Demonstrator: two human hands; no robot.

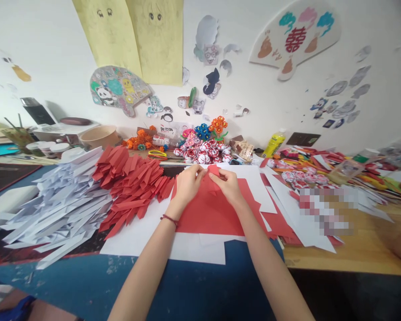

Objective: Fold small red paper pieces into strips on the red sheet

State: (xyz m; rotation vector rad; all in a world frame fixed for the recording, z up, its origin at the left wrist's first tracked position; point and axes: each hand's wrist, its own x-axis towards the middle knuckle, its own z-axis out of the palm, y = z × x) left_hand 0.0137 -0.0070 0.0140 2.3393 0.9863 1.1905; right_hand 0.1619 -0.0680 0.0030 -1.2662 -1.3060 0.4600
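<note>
Both hands pinch one small piece of red paper above a red sheet

Taking the hands as the dial's centre and twelve as the wall side, the blue table surface [87, 285] fills six o'clock. The red sheet [214, 218] lies on white paper [133, 240], reaching from under the hands toward six. At nine o'clock, farther out, spreads a loose heap of white folded strips [63, 200]; between it and the hands sits a heap of red folded strips [130, 178]. Both heaps look unsteady: a stray left elbow could send strips sliding and mix the colours.

The left hand [188, 183] and right hand [227, 183] are close together, thumbs and fingers closed on the small red piece [214, 170], which sits between them near the red sheet's far edge. Uneven pulling could skew a crease or tear it; let go, it could be hard to pick out against the matching red below.

Writing: at one o'clock, a fan [296, 39] on the wall carries the red character 囍. A wrapper [169, 128] near eleven shows dark Chinese characters, too small to read surely. The yellow bottle [274, 141] at two and the red-labelled bottle [161, 140] at ten have lettering I cannot make out.
</note>
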